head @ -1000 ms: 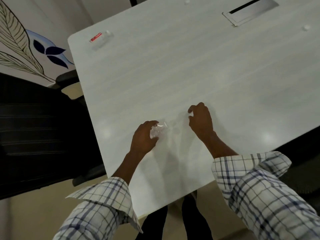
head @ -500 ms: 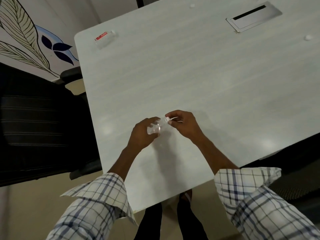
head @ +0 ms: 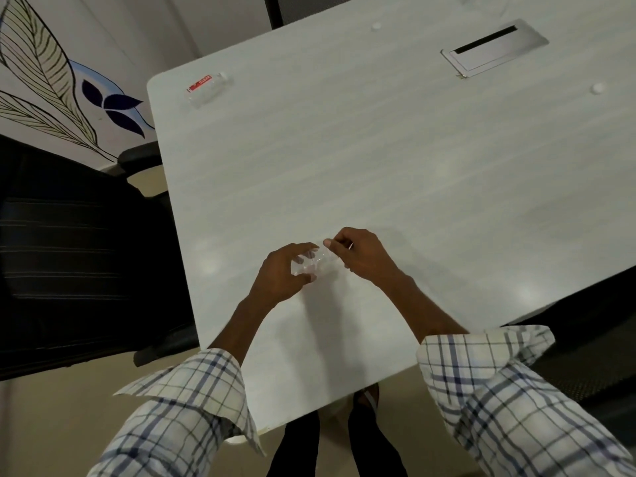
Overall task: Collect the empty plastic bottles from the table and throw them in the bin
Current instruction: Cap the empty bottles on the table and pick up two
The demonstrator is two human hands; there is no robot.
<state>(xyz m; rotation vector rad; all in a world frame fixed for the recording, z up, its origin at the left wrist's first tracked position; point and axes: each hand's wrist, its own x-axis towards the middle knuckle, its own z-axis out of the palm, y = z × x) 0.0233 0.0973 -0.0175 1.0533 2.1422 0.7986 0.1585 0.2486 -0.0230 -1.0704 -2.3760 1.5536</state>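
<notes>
Head view: both hands [head: 323, 263] grip a clear bottle [head: 315, 265]; second bottle [head: 206, 89] lies well apart.

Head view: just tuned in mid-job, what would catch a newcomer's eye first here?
Both hands meet near the table's front edge: the left hand grips a small clear bottle while the right hand pinches at its end. A second clear bottle with a red label lies on its side at the far left corner.
</notes>
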